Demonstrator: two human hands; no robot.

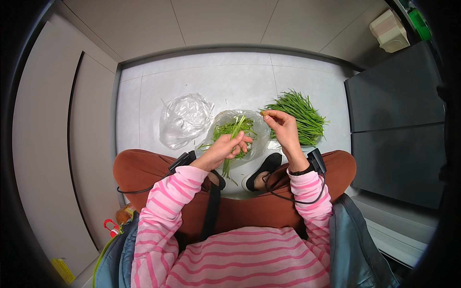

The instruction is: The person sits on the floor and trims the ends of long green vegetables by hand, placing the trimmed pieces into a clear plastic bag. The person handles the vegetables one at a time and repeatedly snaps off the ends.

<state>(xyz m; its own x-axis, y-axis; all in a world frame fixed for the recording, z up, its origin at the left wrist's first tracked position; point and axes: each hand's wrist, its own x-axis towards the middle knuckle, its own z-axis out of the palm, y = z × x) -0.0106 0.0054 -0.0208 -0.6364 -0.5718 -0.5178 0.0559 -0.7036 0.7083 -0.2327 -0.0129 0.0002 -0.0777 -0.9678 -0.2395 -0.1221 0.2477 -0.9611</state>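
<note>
My left hand (pixel 232 145) is closed round a small bunch of green stalks (pixel 236 127), likely garlic chives, above an open clear plastic bag (pixel 262 138). Inside the bag lie loose green scraps (pixel 225 130). My right hand (pixel 282 126) is raised at the bag's right edge, thumb and forefinger pinching a small yellow-green piece (pixel 263 113). Just beyond it, a large heap of long green chives (pixel 297 111) rests in a container whose pale rim barely shows.
A crumpled clear plastic bag (pixel 185 120) lies on the grey tile floor (pixel 201 75) to the left. Cabinet fronts stand ahead and at left, with dark drawer fronts (pixel 396 97) at right. My black shoes (pixel 266 169) are close below the open bag. Cables hang from both wrist devices.
</note>
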